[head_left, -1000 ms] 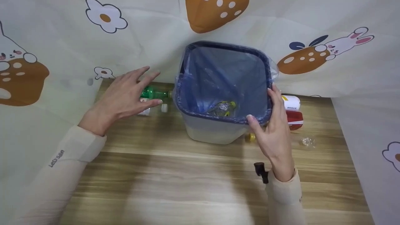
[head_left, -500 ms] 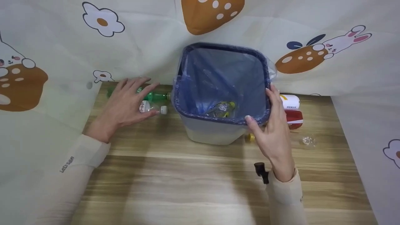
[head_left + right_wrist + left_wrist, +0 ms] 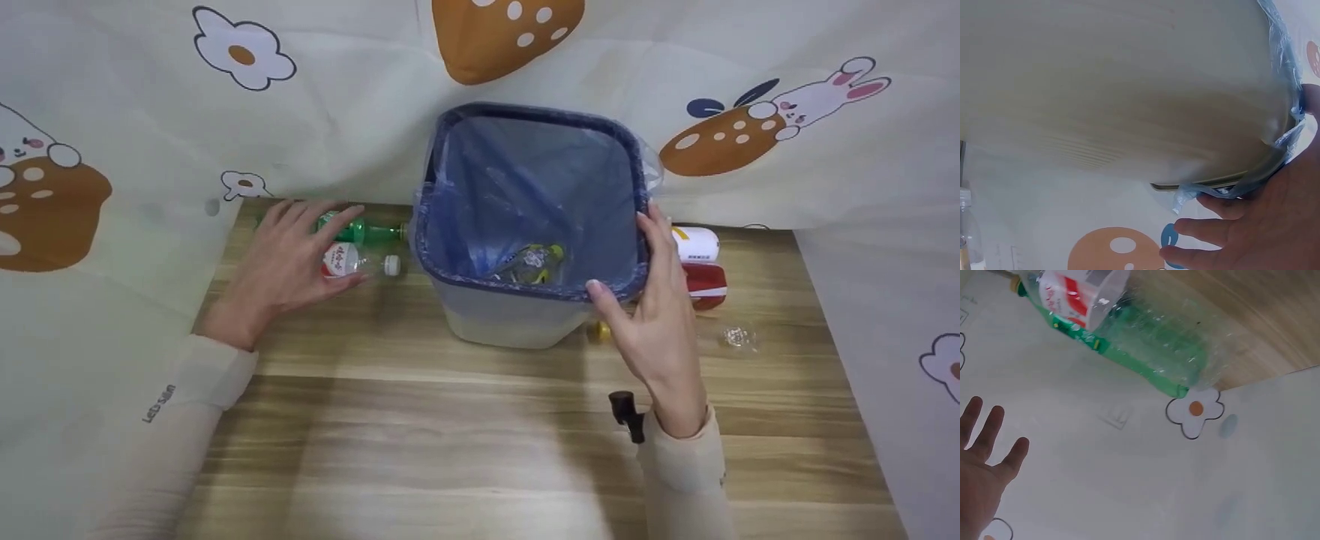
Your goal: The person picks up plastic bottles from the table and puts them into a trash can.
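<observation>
A trash bin (image 3: 510, 319) with a blue rim and a clear liner stands at the back middle. My right hand (image 3: 660, 330) holds its near right corner, thumb at the front rim and fingers along the right side. In the right wrist view, several fingers (image 3: 1202, 230) reach out straight below the liner-wrapped rim. My left hand (image 3: 277, 262) hovers, fingers spread, over two lying bottles left of the bin. One is a green bottle (image 3: 375, 232); the other is a clear bottle (image 3: 341, 259) with a white cap and a red-and-white label. Inside the bin lies a bottle with yellow-green parts (image 3: 534, 262).
Right of the bin lie a white can (image 3: 697, 245), a red container (image 3: 706, 287) and a clear bottle (image 3: 739, 337) with a yellow cap. A patterned cloth (image 3: 360, 97) rises behind the wooden tabletop (image 3: 435, 450). A black clip (image 3: 626, 412) sits on the right sleeve.
My left hand has come down toward the bottles and slightly left, uncovering more of the clear bottle's label. The right hand stays at the bin's corner.
</observation>
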A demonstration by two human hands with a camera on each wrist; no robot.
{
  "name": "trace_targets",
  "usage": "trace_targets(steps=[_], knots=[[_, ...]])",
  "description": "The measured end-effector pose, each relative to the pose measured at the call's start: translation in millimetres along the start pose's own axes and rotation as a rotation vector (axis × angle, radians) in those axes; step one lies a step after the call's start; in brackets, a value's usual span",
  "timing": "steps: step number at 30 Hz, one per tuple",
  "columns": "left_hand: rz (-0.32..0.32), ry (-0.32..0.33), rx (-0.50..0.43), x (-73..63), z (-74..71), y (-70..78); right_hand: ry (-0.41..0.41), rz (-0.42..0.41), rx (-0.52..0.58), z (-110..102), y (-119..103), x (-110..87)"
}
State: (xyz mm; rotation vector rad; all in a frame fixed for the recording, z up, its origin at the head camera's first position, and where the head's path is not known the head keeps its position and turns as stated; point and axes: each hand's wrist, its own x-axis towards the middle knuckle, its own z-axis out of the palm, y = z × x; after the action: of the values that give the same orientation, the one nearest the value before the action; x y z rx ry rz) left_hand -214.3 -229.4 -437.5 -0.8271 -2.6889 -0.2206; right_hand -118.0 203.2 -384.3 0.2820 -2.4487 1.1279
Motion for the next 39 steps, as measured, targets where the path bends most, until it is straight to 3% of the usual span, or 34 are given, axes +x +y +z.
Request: trace_targets(steps=[13, 23, 30, 34, 39], knots=[[0.025, 0.012, 0.063, -14.1, 24.4, -19.3, 0.007, 0.001, 0.001, -0.5, 0.5, -1.0], [-0.087, -0.059, 0.057, -26.0, 35.1, -34.1, 0.001, 0.017, 0.009, 2.2, 0.5, -1.4], [-0.097, -0.088, 0.069, -29.8, 42.4, -35.6, -0.003, 0.024, 0.016, 1.5, 0.1, -0.8], [-0.129, -0.138, 0.050, -33.7, 54.7, -38.1, -0.002, -0.006, 0.012, 0.3, 0.2, 0.5], [-0.220, -0.223, 0.011, -40.9, 76.5, -42.9, -0.006, -0.015, 0.010, 0.0, -0.3, 0.4]])
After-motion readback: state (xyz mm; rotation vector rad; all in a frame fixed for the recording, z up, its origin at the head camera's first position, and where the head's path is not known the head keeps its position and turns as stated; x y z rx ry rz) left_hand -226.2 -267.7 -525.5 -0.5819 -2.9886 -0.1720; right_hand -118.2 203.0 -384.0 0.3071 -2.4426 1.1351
